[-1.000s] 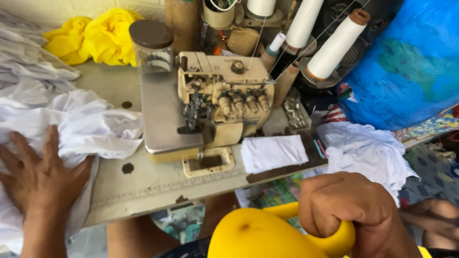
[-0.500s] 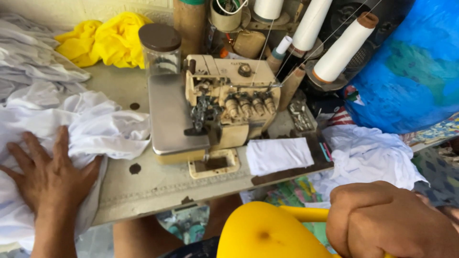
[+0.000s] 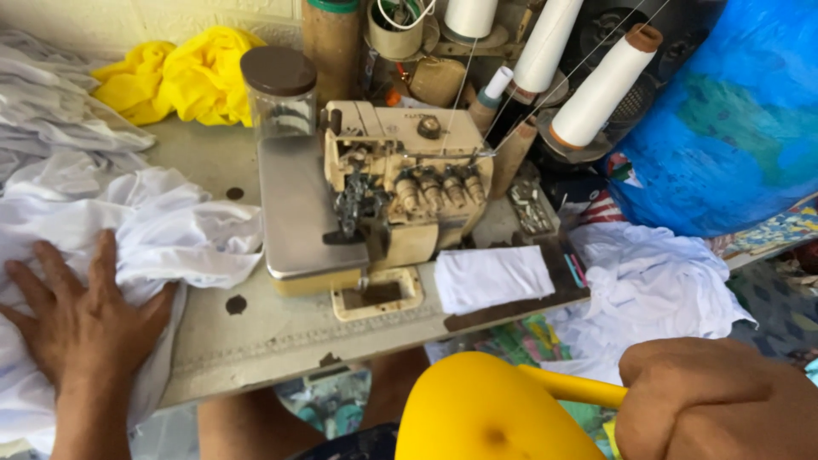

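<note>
1. The left hand (image 3: 85,328) lies flat with fingers spread wide, pressing on the crumpled white cloth pile (image 3: 128,226) at nine o'clock on the worn grey work table (image 3: 281,336).
2. The cream metal overlock sewing machine (image 3: 400,183) stands at centre, a small white folded fabric piece (image 3: 492,277) just beside it toward four o'clock.
3. The right hand (image 3: 716,396), at five o'clock, is closed around the handle of a yellow plastic object (image 3: 490,413).

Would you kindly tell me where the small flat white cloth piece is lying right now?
In the head view, the small white cloth piece lies flat on the table's front edge, right of the sewing machine, above the yellow object.
</note>
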